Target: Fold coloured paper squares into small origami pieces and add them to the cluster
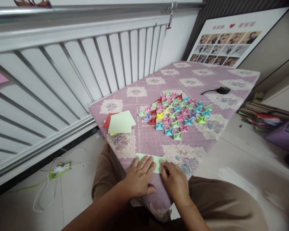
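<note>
A pale green paper [159,159], a wide rectangle, lies near the front corner of the purple cloth. My left hand [141,175] rests flat on its left part with the fingers spread. At the paper's right edge, my right hand [174,179] has its fingers curled together in a pinch. Beyond the hands stand rows of small folded paper shapes [175,124] in green, pink, red, blue and yellow. To the left is a loose stack of flat sheets, pale green [121,122] on top, with red [107,122] and yellow edges showing beneath.
The patterned tablecloth [144,141] covers a table beside a white radiator [103,61]. A black object with a cord [223,90] lies at the back right. A photo board [231,41] leans behind. A power strip [61,169] sits on the floor at left.
</note>
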`<state>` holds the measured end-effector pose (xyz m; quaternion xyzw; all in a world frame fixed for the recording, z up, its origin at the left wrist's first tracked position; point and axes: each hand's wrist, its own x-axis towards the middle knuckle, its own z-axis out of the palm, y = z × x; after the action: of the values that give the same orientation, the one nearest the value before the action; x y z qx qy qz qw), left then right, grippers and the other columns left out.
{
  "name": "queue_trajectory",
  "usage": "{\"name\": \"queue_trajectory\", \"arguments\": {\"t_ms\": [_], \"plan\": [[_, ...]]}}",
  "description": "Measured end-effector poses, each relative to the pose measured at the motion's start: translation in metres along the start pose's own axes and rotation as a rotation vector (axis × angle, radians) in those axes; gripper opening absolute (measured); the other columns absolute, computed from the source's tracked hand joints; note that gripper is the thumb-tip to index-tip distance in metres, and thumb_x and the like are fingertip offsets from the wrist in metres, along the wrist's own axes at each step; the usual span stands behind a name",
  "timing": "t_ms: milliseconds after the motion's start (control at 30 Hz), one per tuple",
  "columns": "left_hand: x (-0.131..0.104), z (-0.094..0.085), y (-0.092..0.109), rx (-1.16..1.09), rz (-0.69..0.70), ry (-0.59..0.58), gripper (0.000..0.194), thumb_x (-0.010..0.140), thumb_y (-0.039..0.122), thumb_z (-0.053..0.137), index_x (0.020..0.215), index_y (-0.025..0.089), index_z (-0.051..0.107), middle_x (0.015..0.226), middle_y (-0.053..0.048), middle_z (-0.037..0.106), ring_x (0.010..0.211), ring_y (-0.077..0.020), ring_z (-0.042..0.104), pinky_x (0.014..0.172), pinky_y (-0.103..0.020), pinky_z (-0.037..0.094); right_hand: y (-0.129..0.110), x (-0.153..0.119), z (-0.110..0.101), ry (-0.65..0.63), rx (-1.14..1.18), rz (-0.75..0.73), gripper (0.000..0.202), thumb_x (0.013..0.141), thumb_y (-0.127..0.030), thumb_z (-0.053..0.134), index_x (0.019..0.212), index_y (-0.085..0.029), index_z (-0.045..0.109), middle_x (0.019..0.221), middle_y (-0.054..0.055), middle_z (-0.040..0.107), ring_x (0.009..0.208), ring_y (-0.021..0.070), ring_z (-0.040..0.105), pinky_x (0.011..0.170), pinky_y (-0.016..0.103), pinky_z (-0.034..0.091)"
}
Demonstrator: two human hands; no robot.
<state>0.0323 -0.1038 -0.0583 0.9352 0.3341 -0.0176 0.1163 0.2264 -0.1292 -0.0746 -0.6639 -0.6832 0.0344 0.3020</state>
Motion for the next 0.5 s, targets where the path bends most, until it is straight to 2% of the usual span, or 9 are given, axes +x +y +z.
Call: {"name": "queue_trajectory", "arguments": {"t_ms": [500], "plan": [[0.002, 0.0017, 0.0002, -0.009, -0.023, -0.048, 0.09, 0.084, 0.065, 0.043, 0.15, 0.017, 0.006, 0.157, -0.012, 0.003, 0.145, -0.0293, 0.0, 0.114, -0.057, 0.004, -0.0026, 0.0016, -0.0029, -0.001, -0.009, -0.003, 0.019, 0.086, -0.024, 0.047, 0.085, -0.02, 0.066, 0.072, 0.003, 0.066, 0.07, 0.018, 0.06, 0.069, 0.029, 0.04]]}}
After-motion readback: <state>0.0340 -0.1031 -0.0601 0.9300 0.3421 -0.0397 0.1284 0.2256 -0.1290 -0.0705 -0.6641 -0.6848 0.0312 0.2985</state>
